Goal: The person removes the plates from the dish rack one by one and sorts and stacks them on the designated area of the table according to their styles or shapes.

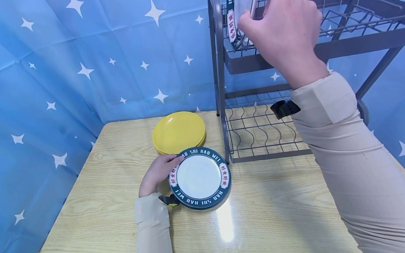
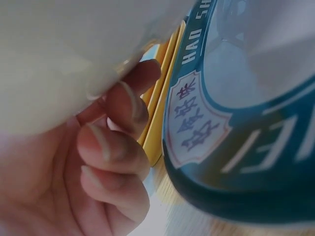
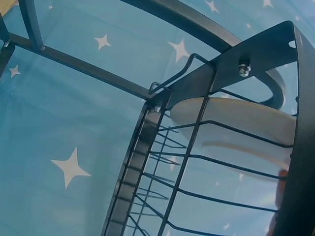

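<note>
My left hand [image 1: 158, 172] grips the left rim of a white plate with a dark green lettered border [image 1: 199, 177], thumb on top. In the left wrist view its curled fingers [image 2: 115, 147] lie under that plate's pale underside [image 2: 74, 59]; a matching plate [image 2: 246, 162] lies below, face up. Up at the rack, my right hand [image 1: 283, 30] holds another such plate [image 1: 231, 27] by its rim, tilted steeply in the upper tier. The right wrist view shows this plate's white back [image 3: 236, 123] behind the wires, with fingertips [image 3: 281, 191] at its edge.
A stack of yellow plates [image 1: 179, 131] sits on the wooden table [image 1: 107, 189] just behind the green-bordered plates. The dark metal two-tier rack [image 1: 222, 85] stands at the right, its lower wire shelf [image 1: 263, 139] near the tabletop. A blue star-patterned curtain [image 1: 119, 51] hangs behind.
</note>
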The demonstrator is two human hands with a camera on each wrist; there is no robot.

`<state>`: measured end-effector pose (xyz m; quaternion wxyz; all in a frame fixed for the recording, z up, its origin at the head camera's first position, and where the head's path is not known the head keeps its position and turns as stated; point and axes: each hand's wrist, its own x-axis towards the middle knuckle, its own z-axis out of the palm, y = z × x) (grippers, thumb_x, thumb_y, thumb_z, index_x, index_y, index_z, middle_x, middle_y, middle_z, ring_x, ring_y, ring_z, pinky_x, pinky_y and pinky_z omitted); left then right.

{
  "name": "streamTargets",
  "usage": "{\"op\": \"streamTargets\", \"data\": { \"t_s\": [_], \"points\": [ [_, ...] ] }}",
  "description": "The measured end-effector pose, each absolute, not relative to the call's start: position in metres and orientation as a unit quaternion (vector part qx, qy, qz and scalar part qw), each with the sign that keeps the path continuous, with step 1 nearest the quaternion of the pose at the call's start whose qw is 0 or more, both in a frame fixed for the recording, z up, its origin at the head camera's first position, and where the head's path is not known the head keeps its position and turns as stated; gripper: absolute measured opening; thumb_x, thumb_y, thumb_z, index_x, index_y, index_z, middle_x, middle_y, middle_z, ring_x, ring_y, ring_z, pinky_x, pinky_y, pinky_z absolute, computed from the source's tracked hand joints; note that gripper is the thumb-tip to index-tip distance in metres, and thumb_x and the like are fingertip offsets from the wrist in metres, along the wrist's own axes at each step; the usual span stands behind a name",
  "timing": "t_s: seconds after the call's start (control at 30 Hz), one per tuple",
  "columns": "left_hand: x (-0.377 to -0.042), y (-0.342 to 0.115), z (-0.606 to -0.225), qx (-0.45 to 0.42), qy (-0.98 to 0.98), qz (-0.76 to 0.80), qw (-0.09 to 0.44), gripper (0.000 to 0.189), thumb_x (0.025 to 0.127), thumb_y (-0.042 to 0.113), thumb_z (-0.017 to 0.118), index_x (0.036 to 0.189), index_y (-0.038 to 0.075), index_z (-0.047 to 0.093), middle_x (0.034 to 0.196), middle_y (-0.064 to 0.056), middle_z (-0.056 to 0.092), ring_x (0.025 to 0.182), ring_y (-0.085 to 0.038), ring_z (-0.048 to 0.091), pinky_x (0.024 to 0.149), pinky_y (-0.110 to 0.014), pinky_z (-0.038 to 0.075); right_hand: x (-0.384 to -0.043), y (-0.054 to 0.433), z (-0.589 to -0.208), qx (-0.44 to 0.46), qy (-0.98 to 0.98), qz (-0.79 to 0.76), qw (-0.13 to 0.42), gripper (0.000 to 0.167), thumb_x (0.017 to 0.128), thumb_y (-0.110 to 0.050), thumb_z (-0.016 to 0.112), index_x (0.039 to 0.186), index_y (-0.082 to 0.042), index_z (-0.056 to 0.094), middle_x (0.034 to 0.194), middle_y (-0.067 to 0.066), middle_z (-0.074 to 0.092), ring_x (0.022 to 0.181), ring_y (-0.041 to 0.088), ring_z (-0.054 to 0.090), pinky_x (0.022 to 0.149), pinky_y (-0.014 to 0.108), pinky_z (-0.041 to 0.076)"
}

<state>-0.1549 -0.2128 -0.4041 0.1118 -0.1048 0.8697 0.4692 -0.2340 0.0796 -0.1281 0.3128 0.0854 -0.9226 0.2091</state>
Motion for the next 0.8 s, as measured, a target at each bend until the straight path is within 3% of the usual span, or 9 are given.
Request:
{"op": "streamTargets", "data": {
  "t_s": [0.33, 0.6, 0.8],
  "points": [
    [-0.1551, -0.2138, -0.4051, -0.100, 0.869, 0.472, 0.109, 0.032, 0.086, 0.044, 0.054, 0.086, 0.014, 0.066, 0.070, -0.008, 0.061, 0.072, -0.022, 0.058, 0.078, -0.033, 0.039, -0.2330, 0.0785, -0.1282, 0.083, -0.922, 0.211, 0.313, 0.052, 0.085, -0.049, 0.035, 0.124, -0.017, 0.048, 0.090, 0.012, 0.057, 0.076, 0.016, 0.039, 0.068, 0.027, 0.029],
    [-0.1549, -0.2116, -0.4031, -0.099, 0.865, 0.479, 0.112, 0.031, 0.086, 0.044, 0.054, 0.087, 0.015, 0.066, 0.072, -0.008, 0.062, 0.073, -0.022, 0.057, 0.081, -0.035, 0.038, -0.2323, 0.0804, -0.1266, 0.079, -0.921, 0.207, 0.320, 0.051, 0.085, -0.049, 0.036, 0.120, -0.015, 0.051, 0.084, 0.012, 0.054, 0.067, 0.011, 0.031, 0.061, 0.024, 0.024],
    [-0.1547, -0.2110, -0.4034, -0.090, 0.863, 0.485, 0.111, 0.031, 0.087, 0.042, 0.054, 0.087, 0.014, 0.066, 0.071, -0.008, 0.061, 0.069, -0.023, 0.059, 0.079, -0.034, 0.040, -0.2323, 0.0817, -0.1280, 0.078, -0.919, 0.209, 0.326, 0.052, 0.085, -0.049, 0.036, 0.118, -0.013, 0.053, 0.087, 0.013, 0.056, 0.071, 0.013, 0.035, 0.069, 0.029, 0.031]
  ]
}}
